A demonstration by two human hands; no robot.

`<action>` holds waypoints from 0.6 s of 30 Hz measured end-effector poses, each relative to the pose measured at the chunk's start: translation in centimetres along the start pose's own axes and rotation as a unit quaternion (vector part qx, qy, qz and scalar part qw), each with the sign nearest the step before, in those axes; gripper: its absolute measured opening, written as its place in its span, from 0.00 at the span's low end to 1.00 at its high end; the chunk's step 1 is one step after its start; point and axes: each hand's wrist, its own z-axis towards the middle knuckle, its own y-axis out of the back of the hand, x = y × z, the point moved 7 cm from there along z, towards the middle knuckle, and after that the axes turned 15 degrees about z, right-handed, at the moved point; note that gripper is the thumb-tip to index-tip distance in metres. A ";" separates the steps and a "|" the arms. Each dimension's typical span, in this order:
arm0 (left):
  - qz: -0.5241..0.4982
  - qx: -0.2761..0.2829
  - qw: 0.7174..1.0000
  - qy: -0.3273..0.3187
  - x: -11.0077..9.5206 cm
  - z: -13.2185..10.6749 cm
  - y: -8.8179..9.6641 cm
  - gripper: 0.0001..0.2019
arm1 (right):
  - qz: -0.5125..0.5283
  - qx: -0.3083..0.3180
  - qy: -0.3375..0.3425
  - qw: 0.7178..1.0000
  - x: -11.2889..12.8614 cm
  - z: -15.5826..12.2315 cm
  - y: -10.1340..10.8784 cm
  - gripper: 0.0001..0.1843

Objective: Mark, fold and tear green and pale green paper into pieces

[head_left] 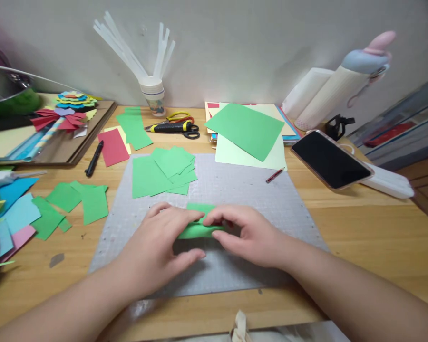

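A piece of green paper (199, 232), curled or folded over along its near edge, lies between my two hands above the grey cutting mat (257, 190). My left hand (162, 240) has its fingers bent over the paper's left end, while the thumb sticks out in front, apart from it. With thumb and forefinger, my right hand (251, 232) pinches the right end. Part of the sheet is hidden under the fingers. Just beyond, several cut green sheets (164, 171) overlap in a pile on the mat's far left corner.
Black-handled scissors (191, 132), a yellow-black cutter (171, 127) and a paper cup (155, 102) of white strips stand or lie at the back. A pencil stub (274, 175) rests on the mat. Rightward are a phone (330, 159) and bottle (342, 85); leftward, paper scraps (21, 213) and a pen (94, 159).
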 end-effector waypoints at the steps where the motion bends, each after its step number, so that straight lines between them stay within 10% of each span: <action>1: -0.029 -0.013 0.999 0.017 0.2 0.0 0.4 0.12 | 0.099 -0.009 -0.035 0.994 -0.2 -0.1 0.1 0.08; 5: -0.196 0.006 0.973 0.121 0.5 -0.2 0.9 0.12 | 0.297 -0.010 -0.087 0.951 0.2 -0.5 -0.5 0.10; 11: -0.376 0.110 0.901 0.186 -1.0 -1.0 -1.5 0.10 | 0.179 -0.084 -0.053 0.979 0.8 -0.9 -0.2 0.06; 18: -0.298 0.038 0.939 0.169 -0.7 -1.2 -0.7 0.08 | 0.083 -0.073 -0.043 0.993 1.3 -0.7 -1.0 0.06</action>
